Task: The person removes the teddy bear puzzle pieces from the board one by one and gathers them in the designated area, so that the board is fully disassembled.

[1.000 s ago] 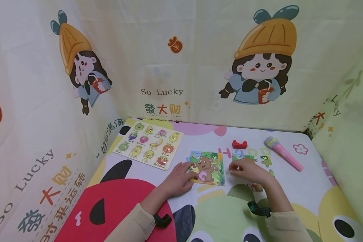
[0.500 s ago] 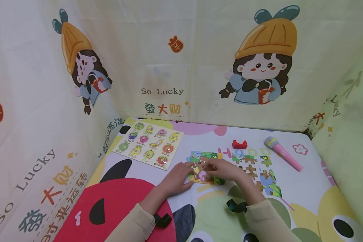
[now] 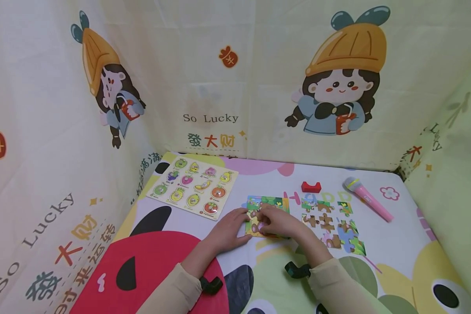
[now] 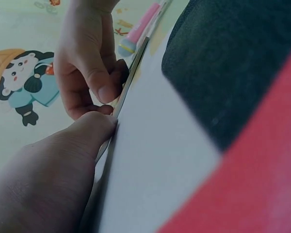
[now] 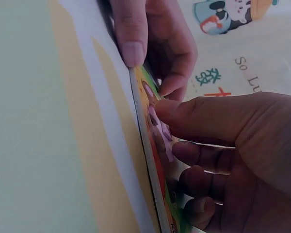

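Observation:
A small bear jigsaw puzzle board [image 3: 275,201] lies on the table, partly covered by both hands. My left hand [image 3: 228,231] holds it at the left edge, with the thumb [image 5: 132,51] on its near corner. Above the bear picture [image 5: 157,119] is my right hand [image 3: 278,221], its thumb and loosely bent fingers at the surface. Between those fingertips I see no loose piece, though part of the contact is hidden. Several jigsaw pieces [image 3: 326,222] lie spread to the right of the board.
A fruit picture board [image 3: 194,187] lies at the back left. Behind the loose pieces sits a red notched block [image 3: 311,187], with a pink toy microphone [image 3: 370,201] farther right. Patterned cloth [image 3: 204,78] walls the table's back and sides.
My right hand has moved left from the loose pieces onto the bear board, then settled lower on it. The left hand has stayed at the board's edge. More loose pieces are now uncovered.

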The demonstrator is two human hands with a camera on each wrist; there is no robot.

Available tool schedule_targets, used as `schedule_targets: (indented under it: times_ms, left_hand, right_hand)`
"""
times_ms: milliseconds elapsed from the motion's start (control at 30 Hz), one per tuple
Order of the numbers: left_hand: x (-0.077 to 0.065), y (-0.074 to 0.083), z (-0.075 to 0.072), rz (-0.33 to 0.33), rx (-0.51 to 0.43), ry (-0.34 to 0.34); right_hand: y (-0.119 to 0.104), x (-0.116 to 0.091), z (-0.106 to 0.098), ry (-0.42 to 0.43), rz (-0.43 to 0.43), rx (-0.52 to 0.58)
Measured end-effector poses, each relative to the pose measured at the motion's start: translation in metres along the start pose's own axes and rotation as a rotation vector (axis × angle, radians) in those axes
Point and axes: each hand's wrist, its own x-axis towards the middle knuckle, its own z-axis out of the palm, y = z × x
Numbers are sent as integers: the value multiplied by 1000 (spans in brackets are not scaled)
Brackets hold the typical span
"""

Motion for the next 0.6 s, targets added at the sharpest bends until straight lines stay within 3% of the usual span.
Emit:
schedule_targets:
  times_ms: [600]
  left_hand:
    - [0,-3,2,-9,-10,-7]
  right_hand:
    - [-4,2,3,21,63,34]
